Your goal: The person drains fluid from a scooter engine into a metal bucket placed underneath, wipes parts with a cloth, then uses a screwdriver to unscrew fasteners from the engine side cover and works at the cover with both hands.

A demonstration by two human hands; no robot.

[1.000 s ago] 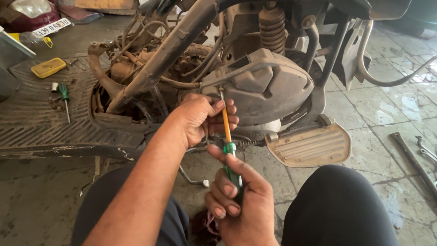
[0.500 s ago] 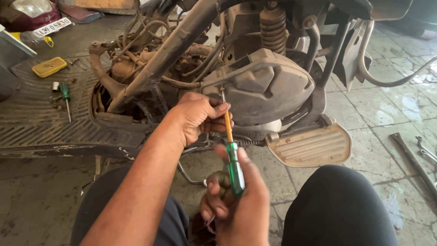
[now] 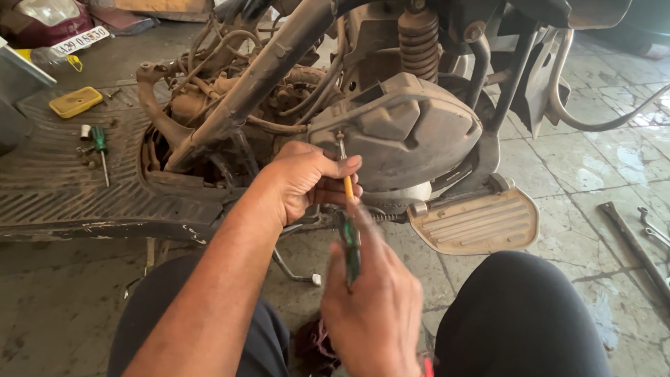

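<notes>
The left hand (image 3: 307,178) pinches the yellow shaft of a screwdriver (image 3: 347,209), whose tip meets the grey engine cover (image 3: 405,129) of the stripped scooter. The right hand (image 3: 373,307), nearer, is closed around its green handle. A second screwdriver (image 3: 101,143) lies far left on the ribbed footboard (image 3: 63,188).

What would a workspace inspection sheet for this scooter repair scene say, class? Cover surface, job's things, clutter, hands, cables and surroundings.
Surface: dusty tiled floor, ribbed scooter floorboard.
Job's things: green-handled screwdriver, tip at the grey engine cover.
Clutter: spare green screwdriver, yellow box, wrenches on the floor.
Hands: left hand steadies the shaft; right hand grips the handle.
Cables: hoses and wires exposed around the frame.
Surroundings: footrest, rear shock spring.
</notes>
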